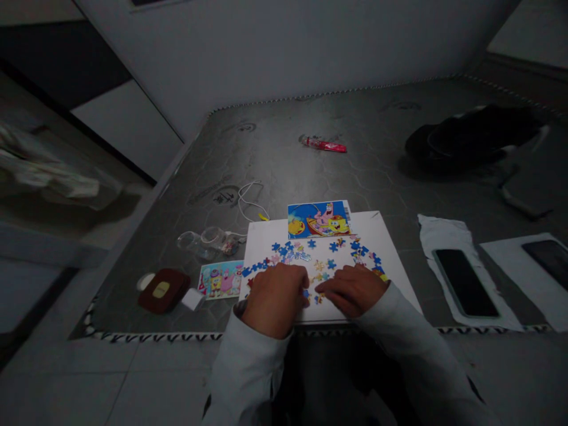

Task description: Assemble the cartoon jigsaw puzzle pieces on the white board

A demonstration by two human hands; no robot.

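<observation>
The left hand (pixel 275 299) and right hand (pixel 352 290) lie palm down, just apart, with their fingertips almost meeting; neither clearly grips anything, though the fingers may hide a small piece. They rest among blue and yellow jigsaw pieces (pixel 288 251) on a white board (pixel 380 239), which seems to give the loose pieces one flat, pale base. Many of the pieces form a rough ring, leaving the middle sparsely filled. At the board's far edge, a SpongeBob picture card (pixel 318 219) lies within easy view of the hands. Left of the board are a smaller cartoon card (pixel 220 279), a dark red pouch (pixel 163 290), a white cube (pixel 193 299), a clear plastic bag (pixel 206 242) and a white cable (pixel 248 201). To the right, two phones (pixel 465 283) (pixel 550 260) lie on white sheets, set away from the work. Farther across the grey mattress (pixel 275 160) are a red tube (pixel 323 145) and a black cloth (pixel 470 139).
</observation>
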